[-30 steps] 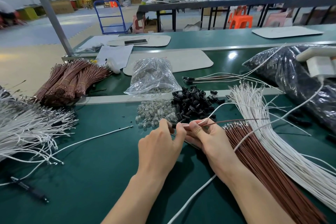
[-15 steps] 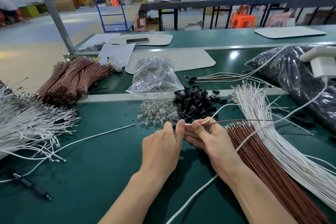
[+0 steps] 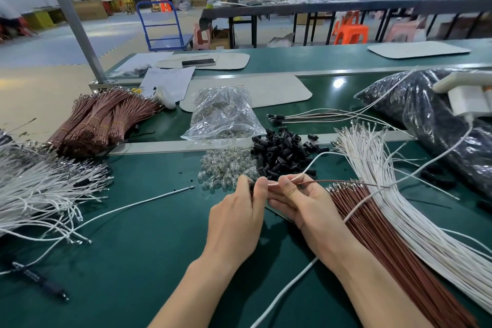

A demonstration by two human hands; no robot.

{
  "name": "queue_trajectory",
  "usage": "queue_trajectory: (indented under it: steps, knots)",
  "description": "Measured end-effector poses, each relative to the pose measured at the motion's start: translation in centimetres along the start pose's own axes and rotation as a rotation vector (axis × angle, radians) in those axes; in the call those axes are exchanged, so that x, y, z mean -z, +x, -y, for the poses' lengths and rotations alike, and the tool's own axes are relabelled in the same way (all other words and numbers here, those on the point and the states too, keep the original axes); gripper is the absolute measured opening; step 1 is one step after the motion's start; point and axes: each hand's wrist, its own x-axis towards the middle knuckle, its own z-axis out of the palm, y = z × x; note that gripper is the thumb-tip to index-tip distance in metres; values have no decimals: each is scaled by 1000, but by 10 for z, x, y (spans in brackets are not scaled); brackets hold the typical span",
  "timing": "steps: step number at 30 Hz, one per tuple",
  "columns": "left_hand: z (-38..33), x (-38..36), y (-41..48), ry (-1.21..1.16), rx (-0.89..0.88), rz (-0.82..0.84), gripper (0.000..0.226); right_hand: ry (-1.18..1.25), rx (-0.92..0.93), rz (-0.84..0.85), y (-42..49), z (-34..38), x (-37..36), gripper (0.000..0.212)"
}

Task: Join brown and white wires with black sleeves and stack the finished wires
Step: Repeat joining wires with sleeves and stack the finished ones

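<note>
Sleeves (image 3: 282,152) beside glass bulbs (image 3: 226,168)

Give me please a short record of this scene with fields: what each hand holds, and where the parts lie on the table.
left hand: pinches a black piece, likely a sleeve
right hand: pinches ends of a brown wire and a white wire
sleeve pile: just beyond the hands
bulbs: left of the sleeve pile
brown stack: right of the right hand
white stack: right of the brown stack
finished wires: far side of the metal strip
</note>
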Motion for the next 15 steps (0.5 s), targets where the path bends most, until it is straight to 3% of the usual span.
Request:
queue_trajectory:
  steps: [6, 8, 12, 15]
  knots:
    - [11, 2, 3, -519, 7, 16, 17, 180, 2, -111, 2, 8, 2, 31]
    - [12, 2, 4, -586, 12, 23, 7, 221, -7, -117, 1, 8, 3, 32]
    - [10, 4, 4, -636, 11, 22, 8, 263, -29, -124, -1, 9, 2, 30]
    - [8, 5, 6, -679, 53, -12, 8, 284, -41, -138, -1, 11, 3, 17]
